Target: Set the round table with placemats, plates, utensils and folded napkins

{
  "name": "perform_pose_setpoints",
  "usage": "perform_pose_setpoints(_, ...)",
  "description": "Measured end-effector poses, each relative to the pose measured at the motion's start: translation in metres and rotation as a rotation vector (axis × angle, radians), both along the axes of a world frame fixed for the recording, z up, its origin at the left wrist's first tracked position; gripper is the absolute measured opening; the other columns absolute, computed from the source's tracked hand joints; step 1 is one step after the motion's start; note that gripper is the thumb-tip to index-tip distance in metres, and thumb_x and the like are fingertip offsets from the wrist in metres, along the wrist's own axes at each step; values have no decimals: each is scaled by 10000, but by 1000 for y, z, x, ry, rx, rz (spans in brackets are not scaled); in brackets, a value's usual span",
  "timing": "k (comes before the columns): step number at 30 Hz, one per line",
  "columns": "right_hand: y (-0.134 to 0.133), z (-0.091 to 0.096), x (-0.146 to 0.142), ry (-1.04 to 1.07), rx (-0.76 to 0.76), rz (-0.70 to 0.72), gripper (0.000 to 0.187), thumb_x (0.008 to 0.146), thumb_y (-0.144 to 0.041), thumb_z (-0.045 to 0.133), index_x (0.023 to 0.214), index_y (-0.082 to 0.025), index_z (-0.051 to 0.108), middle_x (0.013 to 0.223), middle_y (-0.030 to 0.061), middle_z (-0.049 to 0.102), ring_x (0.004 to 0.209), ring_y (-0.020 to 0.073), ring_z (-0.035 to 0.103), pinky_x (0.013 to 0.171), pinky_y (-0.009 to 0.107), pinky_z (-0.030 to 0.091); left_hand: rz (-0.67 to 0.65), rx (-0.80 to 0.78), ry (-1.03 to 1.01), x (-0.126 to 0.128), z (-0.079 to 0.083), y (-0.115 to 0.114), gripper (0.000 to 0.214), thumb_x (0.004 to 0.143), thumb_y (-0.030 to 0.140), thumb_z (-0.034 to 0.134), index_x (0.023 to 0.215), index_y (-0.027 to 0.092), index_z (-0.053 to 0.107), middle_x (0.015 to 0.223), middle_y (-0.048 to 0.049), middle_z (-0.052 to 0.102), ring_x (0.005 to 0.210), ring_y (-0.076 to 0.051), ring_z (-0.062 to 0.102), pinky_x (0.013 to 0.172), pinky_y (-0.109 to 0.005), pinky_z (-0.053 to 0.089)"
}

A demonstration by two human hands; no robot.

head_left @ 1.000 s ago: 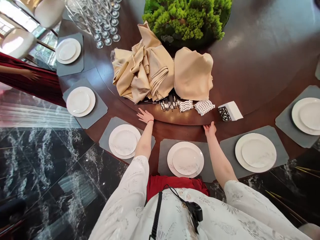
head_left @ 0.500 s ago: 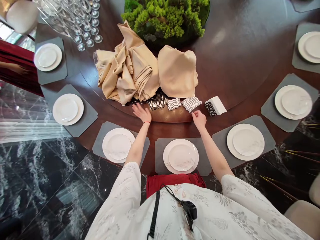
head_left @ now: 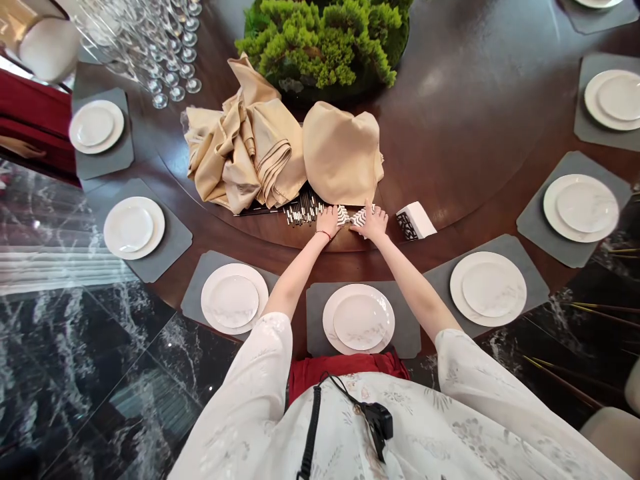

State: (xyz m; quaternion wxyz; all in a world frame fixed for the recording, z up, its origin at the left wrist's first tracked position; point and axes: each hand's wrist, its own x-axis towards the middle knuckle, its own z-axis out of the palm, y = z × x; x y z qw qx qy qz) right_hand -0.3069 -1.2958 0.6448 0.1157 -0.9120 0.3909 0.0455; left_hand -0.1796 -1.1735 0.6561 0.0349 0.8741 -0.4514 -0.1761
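Left hand [head_left: 328, 221]: is curving over the left wavy white pieces [head_left: 343, 215], having shifted right from the dark sticks [head_left: 303, 209]; its grip cannot be told.
Wavy pieces: are lying on the turntable's near edge in two groups, now partly hidden by the hands.
Right hand [head_left: 371, 220]: is now spreading thumb and fingers over the right group, where earlier it was closing at the group's near edge; whether it is gripping cannot be told.
Glasses [head_left: 173, 57]: are standing at far left.
Beige cloths [head_left: 223, 157]: are heaping beyond the hands, covering the sticks' far ends.
Green plant [head_left: 325, 47]: is standing behind the cloths.
Near plates [head_left: 359, 319]: are lying stacked between the forearms.
Patterned box [head_left: 417, 220]: is sitting just right of the right hand.
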Motion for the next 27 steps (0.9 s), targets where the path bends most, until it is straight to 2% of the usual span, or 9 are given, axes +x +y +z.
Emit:
perform_pose_setpoints(3, 0, 5, 5, -67, -78, 69, 911, 937, -454, 559, 1662, -120, 120, 1601, 281, 283, 1421, 421, 293, 1148, 584, 264, -29, 17, -24, -10, -4, 18, 753, 928, 349, 678, 1557, 54, 385, 1484, -233, 514, 1347, -335, 478, 1128, -426, 379)
perform_pose_setpoints(5, -5, 8, 19, -60, -122, 111, 861, 942, -363, 538, 1659, -96, 142, 1611, 286, 269, 1429, 416, 281, 1150, 574, 260, -47, 23, -27, -17, -5, 24, 673, 929, 342, 681, 1507, 79, 459, 1460, -208, 541, 1328, -324, 490, 1126, -415, 382)
perform_pose_setpoints(9, -21, 18, 57, -8, -157, 231, 808, 943, -257, 511, 1655, -79, 172, 1550, 301, 371, 1363, 399, 382, 1106, 540, 324, -39, 13, -30, -27, -10, 25, 615, 926, 310, 680, 1480, 113, 497, 1435, -178, 568, 1322, -306, 504, 1195, -426, 333)
perform_pose_setpoints(14, -50, 48, 94, 155, -108, 448, 764, 939, -91, 472, 1648, -61, 189, 1359, 300, 577, 1189, 350, 567, 1001, 479, 428, -55, 15, -25, -30, -14, 23, 626, 922, 298, 674, 1495, 122, 496, 1426, -182, 579, 1353, -301, 518, 1311, -501, 132)
perform_pose_setpoints(16, -66, 60, 101, 253, -49, 546, 769, 905, -45, 538, 1619, -39, 250, 1253, 269, 653, 1130, 317, 609, 989, 447, 444, -78, 6, -16, -28, -14, 24, 624, 913, 307, 681, 1490, 146, 507, 1497, -185, 535, 1427, -306, 466, 1317, -527, 99)
perform_pose_setpoints(19, -94, 73, 109, 280, 5, 626, 650, 887, -73, 629, 1492, 24, 412, 1179, 241, 684, 1104, 280, 628, 1003, 404, 455, -121, -46, -16, -20, -8, 24, 609, 881, 337, 723, 1442, 170, 555, 1667, -175, 335, 1571, -314, 274, 1315, -563, 72)
perform_pose_setpoints(21, -114, 79, 118, 175, 33, 606, 539, 911, -169, 653, 1390, 27, 502, 1167, 213, 685, 1110, 278, 633, 1026, 411, 466, -133, -87, -23, -14, -2, 22, 611, 845, 350, 766, 1399, 166, 586, 1721, -167, 204, 1613, -317, 165, 1313, -564, 66)
perform_pose_setpoints(23, -132, 85, 131, -19, 63, 502, 470, 932, -266, 653, 1316, -11, 557, 1143, 166, 689, 1117, 290, 642, 1052, 450, 478, -126, -111, -21, -8, 5, 18, 633, 814, 361, 801, 1378, 154, 600, 1731, -176, 150, 1620, -321, 133, 1312, -546, 78)
perform_pose_setpoints(27, -142, 93, 153, -324, 115, 221, 380, 1035, -258, 456, 1326, -25, 530, 1222, 150, 667, 1231, 278, 606, 1115, 497, 458, -113, -89, 31, 2, 12, 2, 665, 793, 387, 821, 1370, 137, 606, 1708, -196, 220, 1590, -334, 215, 1301, -489, 171)
